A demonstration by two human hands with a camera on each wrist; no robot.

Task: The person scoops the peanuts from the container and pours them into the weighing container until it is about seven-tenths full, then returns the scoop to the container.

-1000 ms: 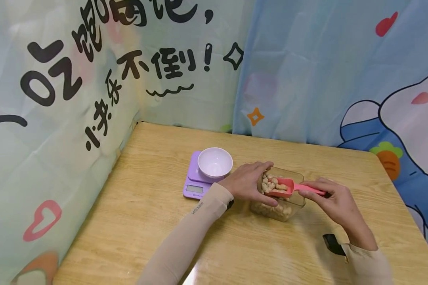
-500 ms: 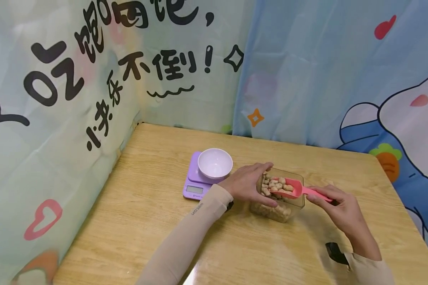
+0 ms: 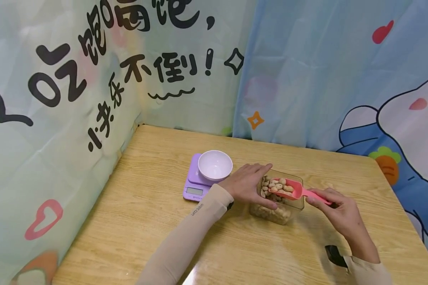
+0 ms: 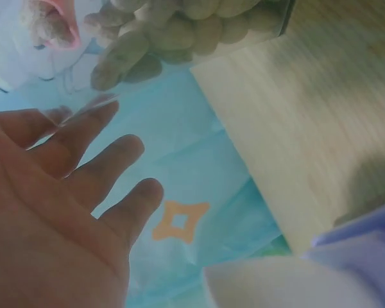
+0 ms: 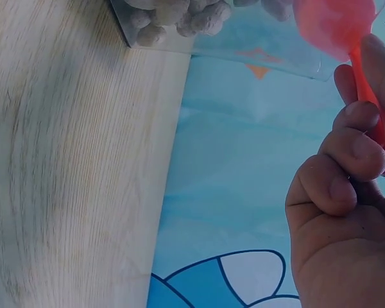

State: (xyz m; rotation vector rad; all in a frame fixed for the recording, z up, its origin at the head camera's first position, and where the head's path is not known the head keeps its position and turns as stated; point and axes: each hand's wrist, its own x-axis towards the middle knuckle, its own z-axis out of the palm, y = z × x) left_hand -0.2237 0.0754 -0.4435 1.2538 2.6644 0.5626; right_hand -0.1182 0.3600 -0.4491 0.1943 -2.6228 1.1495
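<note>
My left hand (image 3: 247, 183) holds the left end of a clear plastic container (image 3: 295, 204), thumb along the near side and forefinger along the far side. In the left wrist view its other fingers (image 4: 109, 168) spread loosely below the container's edge. Unshelled peanuts (image 3: 271, 213) fill the lower part of the container. With fingers curled round the handle, my right hand (image 3: 342, 209) grips a pinkish-red scoop (image 3: 297, 190). The scoop's bowl lies over the container's opening, nearly level, with several peanuts in it. The right wrist view shows thumb and fingers closed around the handle.
A white bowl (image 3: 215, 165) stands on a purple kitchen scale (image 3: 193, 183), just left of my left hand. The wooden table (image 3: 157, 166) meets printed cloth hangings (image 3: 185, 111) at the back and left.
My right hand has drawn back slightly to the right with the scoop, whose bowl now shows more peanuts. My left hand keeps its hold on the container.
</note>
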